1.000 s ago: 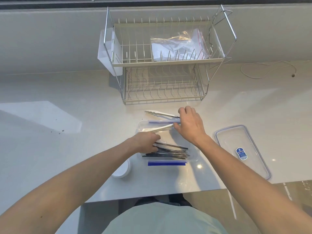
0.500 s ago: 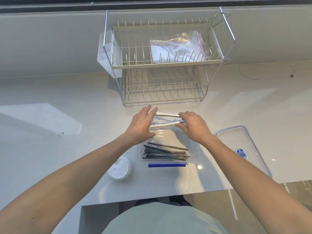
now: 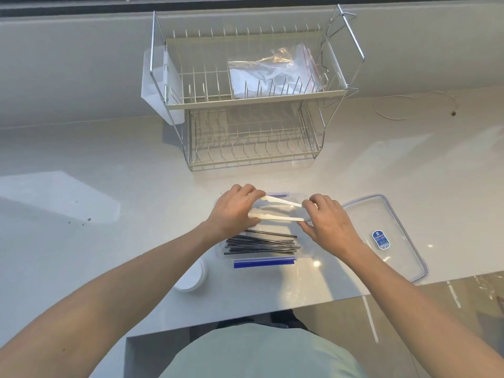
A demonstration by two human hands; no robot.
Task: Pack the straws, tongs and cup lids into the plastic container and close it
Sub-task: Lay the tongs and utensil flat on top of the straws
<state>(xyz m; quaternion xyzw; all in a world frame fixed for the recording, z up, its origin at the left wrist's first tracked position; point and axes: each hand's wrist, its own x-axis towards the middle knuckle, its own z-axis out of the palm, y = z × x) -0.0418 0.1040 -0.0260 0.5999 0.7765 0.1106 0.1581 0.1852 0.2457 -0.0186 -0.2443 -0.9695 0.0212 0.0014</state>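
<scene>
Both hands work over the clear plastic container [image 3: 308, 253], which sits open on the pale bench [image 3: 109, 186] in front of the wire dish rack [image 3: 253, 105]. The left hand [image 3: 231, 211] grips the wider end of the white tongs [image 3: 281, 211], fingers curled over the top arm and thumb under the lower one. The right hand [image 3: 327, 222] pinches the narrow end of the tongs, fingers bent round it. The tongs lie crosswise over the far half of the container; whether they touch its floor cannot be told.

A bundle of dark straws [image 3: 261, 244] lies inside the near half of the container, running side to side. A blue clip strip [image 3: 264, 262] edges the container's near side, and another shows at its far side beyond the left hand.

The container's lid [image 3: 381, 236] lies flat on the bench just right of the container, with a blue label on it. A white cup lid [image 3: 191, 279] rests on the bench to the near left of the container, partly hidden by the left forearm.

A clear plastic bag [image 3: 270, 72] sits on the rack's upper shelf.
</scene>
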